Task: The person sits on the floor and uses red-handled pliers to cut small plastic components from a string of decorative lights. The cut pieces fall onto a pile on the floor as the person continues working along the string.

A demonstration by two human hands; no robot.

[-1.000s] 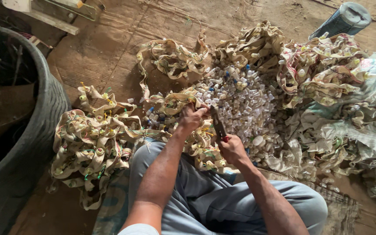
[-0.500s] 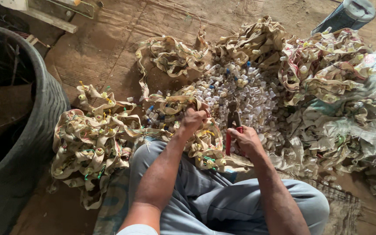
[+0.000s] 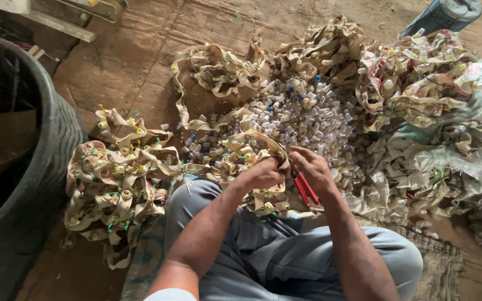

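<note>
My left hand [image 3: 264, 174] grips a beige fabric strip [image 3: 241, 159] studded with small caps, just in front of my knees. My right hand [image 3: 314, 168] holds red-handled cutters [image 3: 304, 188], handles pointing down toward my lap, with the tip hidden against the strip between both hands. Beyond the hands lies a heap of small whitish and blue plastic caps [image 3: 302, 117] on the wooden floor.
A pile of used strips [image 3: 119, 184] lies to my left, more tangled strips [image 3: 419, 89] and a woven sack [image 3: 475, 161] to the right. A big dark tub [image 3: 40, 167] stands far left. A blue cylinder [image 3: 442, 15] sits at the top right.
My right hand drew the cutters in from over the cap heap toward my left hand, turning them so the red handles point down. Both hands now meet at the strip.
</note>
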